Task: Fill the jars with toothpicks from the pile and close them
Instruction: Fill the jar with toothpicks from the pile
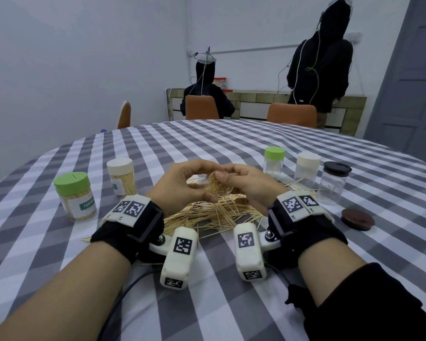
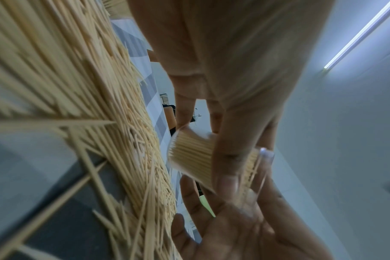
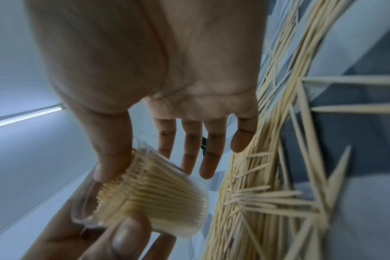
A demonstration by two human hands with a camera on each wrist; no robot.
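Head view: a packed clear toothpick jar (image 1: 218, 187) is gripped by left hand (image 1: 182, 185) and thumbed by right hand (image 1: 246, 184); it should be kept tilted upward lest toothpicks spill

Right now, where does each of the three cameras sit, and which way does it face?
Head: on the head, looking forward and down at the table; both forearms and hands show.
Left wrist: along the left hand to the toothpick jar, pile beside.
Right wrist: along the right hand to the same toothpick jar.
All three share the jar held between both hands.
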